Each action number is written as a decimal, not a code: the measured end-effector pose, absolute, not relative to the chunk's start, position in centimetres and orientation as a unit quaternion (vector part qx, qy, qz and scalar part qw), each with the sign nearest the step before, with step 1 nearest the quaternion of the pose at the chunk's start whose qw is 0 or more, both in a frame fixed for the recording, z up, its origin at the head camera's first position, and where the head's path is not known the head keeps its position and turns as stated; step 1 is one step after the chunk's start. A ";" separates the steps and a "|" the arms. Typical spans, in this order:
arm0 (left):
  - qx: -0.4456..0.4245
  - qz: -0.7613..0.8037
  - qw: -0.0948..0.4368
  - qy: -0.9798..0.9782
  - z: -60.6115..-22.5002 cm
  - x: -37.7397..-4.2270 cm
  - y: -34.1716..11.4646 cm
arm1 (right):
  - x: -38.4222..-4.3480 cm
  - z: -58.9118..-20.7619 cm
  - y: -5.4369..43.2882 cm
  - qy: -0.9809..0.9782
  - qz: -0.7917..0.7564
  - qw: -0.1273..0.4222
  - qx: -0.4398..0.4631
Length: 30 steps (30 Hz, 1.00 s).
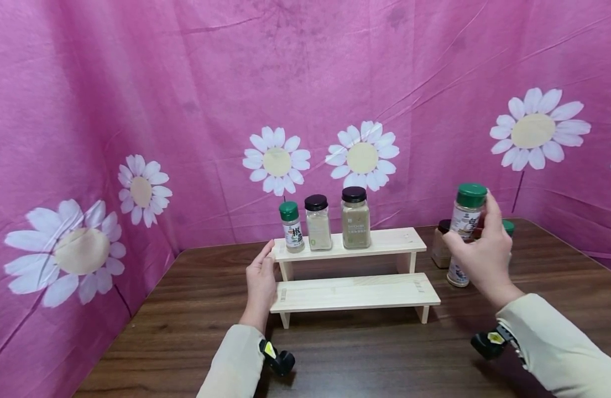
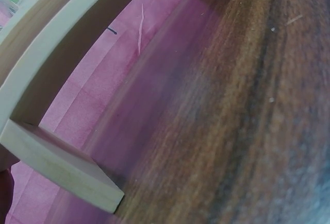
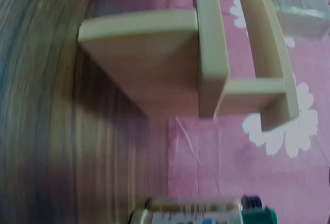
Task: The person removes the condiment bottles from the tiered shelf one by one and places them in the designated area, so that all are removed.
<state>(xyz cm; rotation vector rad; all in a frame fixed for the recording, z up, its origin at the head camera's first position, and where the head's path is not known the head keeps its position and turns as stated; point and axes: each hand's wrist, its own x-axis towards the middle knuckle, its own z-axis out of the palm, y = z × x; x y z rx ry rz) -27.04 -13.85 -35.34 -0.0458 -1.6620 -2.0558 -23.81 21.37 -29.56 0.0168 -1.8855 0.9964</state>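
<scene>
My right hand (image 1: 489,260) grips a green-capped spice jar (image 1: 466,218) and holds it upright, raised to the right of a two-step wooden rack (image 1: 355,293). My left hand (image 1: 262,279) touches the left end of the rack's upper step with its fingers extended. On that step stand a small green-capped spice jar (image 1: 292,229), a black-capped jar of pale powder (image 1: 318,224) and a larger black-capped jar of greenish-brown powder (image 1: 356,221). The lower step is bare. The left wrist view shows the rack's end (image 2: 64,167) close up.
Behind my right hand stand a black-capped brown jar (image 1: 440,246), a white-labelled jar (image 1: 457,273) and a green-capped jar (image 1: 508,228), all partly hidden. The dark wooden table (image 1: 186,331) meets a pink flowered cloth (image 1: 210,110) at the back.
</scene>
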 end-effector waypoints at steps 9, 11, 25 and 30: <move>-0.011 -0.749 0.248 -0.614 -35.2 -27.0 -13.9 | -23.8 -29.7 24.2 -0.769 0.419 0.482 -0.027; -0.010 -0.753 0.246 -0.609 -35.2 -27.1 -13.8 | -23.8 -29.7 24.8 -0.767 0.419 0.485 -0.032; -0.015 -0.760 0.249 -0.600 -35.3 -27.2 -13.8 | -23.6 -30.0 28.3 -0.765 0.421 0.480 -0.085; -0.018 -0.758 0.245 -0.604 -35.3 -27.1 -13.8 | -23.5 -30.3 29.3 -0.769 0.418 0.468 -0.119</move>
